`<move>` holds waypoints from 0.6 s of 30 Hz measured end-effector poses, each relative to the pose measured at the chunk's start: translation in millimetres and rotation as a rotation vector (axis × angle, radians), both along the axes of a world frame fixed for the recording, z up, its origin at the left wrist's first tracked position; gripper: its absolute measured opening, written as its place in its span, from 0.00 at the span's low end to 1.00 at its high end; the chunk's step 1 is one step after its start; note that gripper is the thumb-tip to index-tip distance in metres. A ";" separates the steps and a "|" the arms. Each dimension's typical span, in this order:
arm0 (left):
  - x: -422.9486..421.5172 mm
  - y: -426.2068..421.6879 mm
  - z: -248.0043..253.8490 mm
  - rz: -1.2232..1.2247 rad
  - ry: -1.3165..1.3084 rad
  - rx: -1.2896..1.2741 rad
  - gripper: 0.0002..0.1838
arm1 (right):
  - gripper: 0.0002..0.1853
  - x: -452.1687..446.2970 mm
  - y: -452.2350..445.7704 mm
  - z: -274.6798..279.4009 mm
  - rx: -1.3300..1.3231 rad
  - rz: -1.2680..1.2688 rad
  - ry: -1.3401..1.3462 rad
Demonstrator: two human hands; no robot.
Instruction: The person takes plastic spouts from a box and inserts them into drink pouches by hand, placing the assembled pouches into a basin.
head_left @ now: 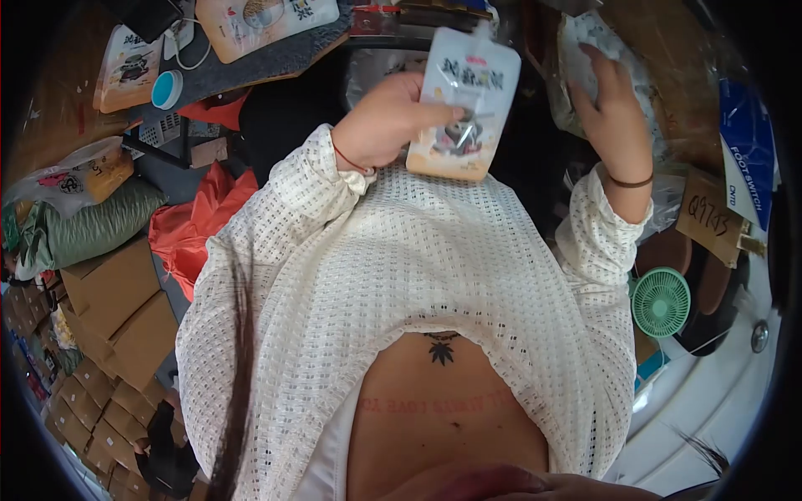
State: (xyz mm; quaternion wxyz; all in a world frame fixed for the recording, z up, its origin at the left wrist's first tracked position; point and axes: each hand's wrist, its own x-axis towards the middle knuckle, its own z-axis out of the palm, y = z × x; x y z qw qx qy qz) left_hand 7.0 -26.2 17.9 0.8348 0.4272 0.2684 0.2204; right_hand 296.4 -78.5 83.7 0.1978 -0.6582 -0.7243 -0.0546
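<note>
My left hand (391,121) grips a white and orange spout pouch (472,92), thumb across its printed front and fingers behind it. The pouch is upright above my lap, its pale spout at the top. To the right, my right hand (616,117) is over a clear plastic bag (576,42) of small whitish pieces. Its thumb and fingers are apart, and I see nothing between them. More pouches of the same print, including one pouch (267,21), lie on the dark tabletop (242,71) at upper left. A blue-and-white round cap or lid (167,89) sits at the table's edge.
A cardboard piece (710,217) and a blue foot switch box (746,154) stand at right, above a small green fan (661,301). Red bags (200,217), a green sack (100,221) and cartons (117,305) are at left. Another person (167,455) is at lower left.
</note>
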 end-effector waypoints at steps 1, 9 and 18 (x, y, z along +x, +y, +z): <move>-0.8 7.9 2.2 0.042 -0.039 -0.028 0.17 | 0.20 2.2 -1.3 -3.8 -0.029 -0.024 -0.002; 0.6 43.1 -15.7 0.349 0.054 0.353 0.24 | 0.09 0.7 10.4 -8.9 0.038 0.040 0.067; -93.3 48.2 -10.0 0.353 1.128 1.714 0.29 | 0.09 2.8 9.5 -4.1 -0.039 -0.068 -0.011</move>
